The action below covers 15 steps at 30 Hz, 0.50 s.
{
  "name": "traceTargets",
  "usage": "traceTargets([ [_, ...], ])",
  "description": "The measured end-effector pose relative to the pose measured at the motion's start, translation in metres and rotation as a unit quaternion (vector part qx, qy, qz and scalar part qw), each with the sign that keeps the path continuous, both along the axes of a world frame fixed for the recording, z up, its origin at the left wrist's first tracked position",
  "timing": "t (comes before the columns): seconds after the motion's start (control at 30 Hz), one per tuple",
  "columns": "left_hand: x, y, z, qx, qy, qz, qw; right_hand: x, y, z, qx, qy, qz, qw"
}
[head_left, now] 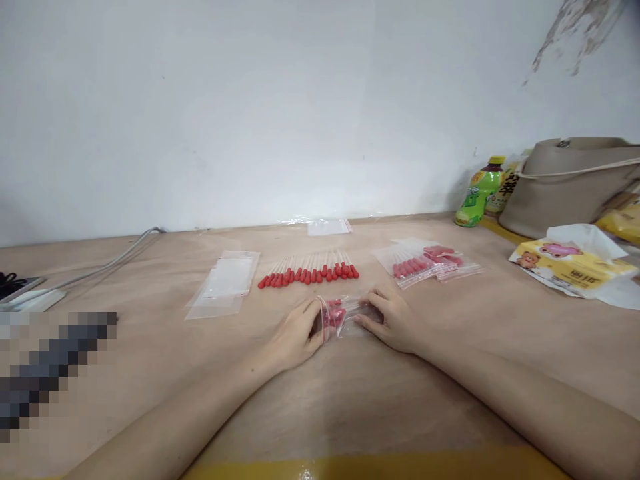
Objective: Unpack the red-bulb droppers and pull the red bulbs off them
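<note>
A clear zip bag with red-tipped sticks inside lies between my hands, low over the table. My left hand has its fingers curled round the bag's left end, at the red tips. At the right end, the thumb and fingers of my right hand grip the clear plastic. Just beyond my hands is a row of loose sticks, thin and white with red tips. Flat clear bags lie to the left of that row. Filled bags with red-tipped sticks are piled on its right.
More clear bags lie by the wall. Farther right stand a green-labelled bottle and a beige handbag, with a yellow tissue pack in front. A grey cable crosses the left side near a blurred dark object.
</note>
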<state>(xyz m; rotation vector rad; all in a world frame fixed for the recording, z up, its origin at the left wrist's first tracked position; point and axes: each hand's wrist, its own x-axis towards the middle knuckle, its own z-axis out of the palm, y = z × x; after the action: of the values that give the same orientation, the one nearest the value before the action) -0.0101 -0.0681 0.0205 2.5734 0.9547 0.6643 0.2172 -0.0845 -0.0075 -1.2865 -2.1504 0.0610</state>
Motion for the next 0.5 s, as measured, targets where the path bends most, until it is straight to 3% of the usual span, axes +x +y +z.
traceTargets([
  [0.27,0.0039,-0.0016,-0.0056,0.069,0.03,0.0,0.997,0.0007,0.0006,0.0001,0.011,0.003,0.004,1.0],
  [0.5,0.0014,0.0024,-0.0006,0.037,0.034,-0.04,0.998,0.0011,0.002,-0.0007,0.007,-0.002,0.005,1.0],
])
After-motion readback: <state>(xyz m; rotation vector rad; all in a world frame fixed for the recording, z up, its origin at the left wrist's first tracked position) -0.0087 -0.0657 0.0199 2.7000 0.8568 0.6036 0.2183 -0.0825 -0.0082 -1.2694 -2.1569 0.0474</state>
